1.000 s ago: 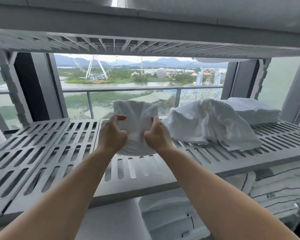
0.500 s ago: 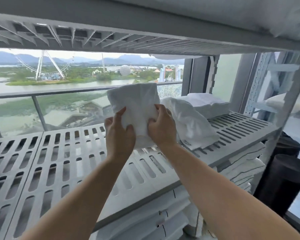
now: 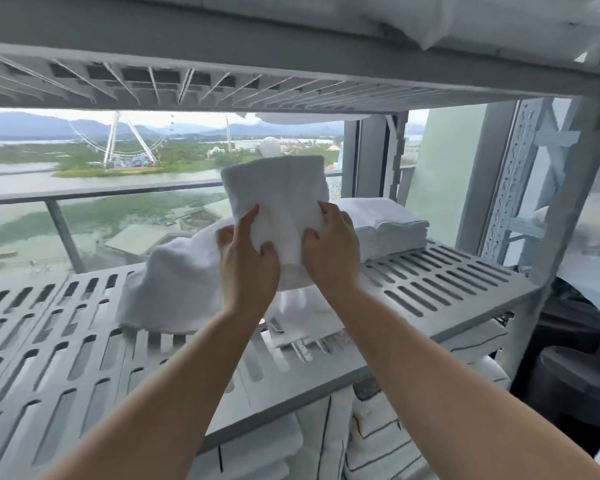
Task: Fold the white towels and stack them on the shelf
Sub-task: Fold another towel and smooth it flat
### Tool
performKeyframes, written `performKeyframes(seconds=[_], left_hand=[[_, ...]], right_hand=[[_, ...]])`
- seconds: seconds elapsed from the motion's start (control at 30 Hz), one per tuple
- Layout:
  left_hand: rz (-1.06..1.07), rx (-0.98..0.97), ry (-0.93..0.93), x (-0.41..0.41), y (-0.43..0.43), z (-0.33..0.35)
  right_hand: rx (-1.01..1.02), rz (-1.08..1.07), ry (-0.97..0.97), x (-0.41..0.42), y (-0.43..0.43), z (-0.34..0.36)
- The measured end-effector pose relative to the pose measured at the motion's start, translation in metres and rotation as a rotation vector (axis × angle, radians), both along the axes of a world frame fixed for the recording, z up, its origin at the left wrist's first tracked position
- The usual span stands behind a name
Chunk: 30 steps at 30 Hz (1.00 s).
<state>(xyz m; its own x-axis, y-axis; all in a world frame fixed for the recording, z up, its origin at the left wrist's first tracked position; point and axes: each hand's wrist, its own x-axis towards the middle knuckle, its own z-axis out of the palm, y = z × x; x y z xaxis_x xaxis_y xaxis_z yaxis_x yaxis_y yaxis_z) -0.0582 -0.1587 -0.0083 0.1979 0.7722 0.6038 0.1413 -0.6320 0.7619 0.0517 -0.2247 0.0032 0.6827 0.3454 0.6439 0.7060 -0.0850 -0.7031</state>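
My left hand and right hand each grasp the lower edge of a folded white towel, held upright above the slatted shelf. Behind lie a crumpled towel and a folded stack.

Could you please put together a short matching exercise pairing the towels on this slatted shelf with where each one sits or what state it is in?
Things:
1. small folded white towel
2. crumpled heap of white towels
3. neat stack of folded white towels
4. striped white linens

Places or states:
A. on the tier below the grey slatted shelf
B. held up between the left hand and the right hand
C. lying unfolded, left of the hands
D. resting at the shelf's far right end

Pairs: 1-B, 2-C, 3-D, 4-A
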Motion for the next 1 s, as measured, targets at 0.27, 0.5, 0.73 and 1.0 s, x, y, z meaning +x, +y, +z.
performKeyframes(seconds=[0.27,0.5,0.73,1.0], left_hand=[[0.014,0.091,0.041,0.07,0.015,0.016],[-0.055,0.106,-0.004,0.115,0.044,0.04],[-0.051,0.103,0.041,0.128,0.07,0.064],[0.027,0.098,0.099,0.136,0.096,0.081]], right_hand=[[0.041,0.013,0.046,0.077,0.013,0.011],[0.005,-0.035,0.01,0.118,0.029,0.038],[0.037,-0.025,0.025,0.138,0.059,0.057],[0.067,0.12,0.055,0.165,0.094,0.064]])
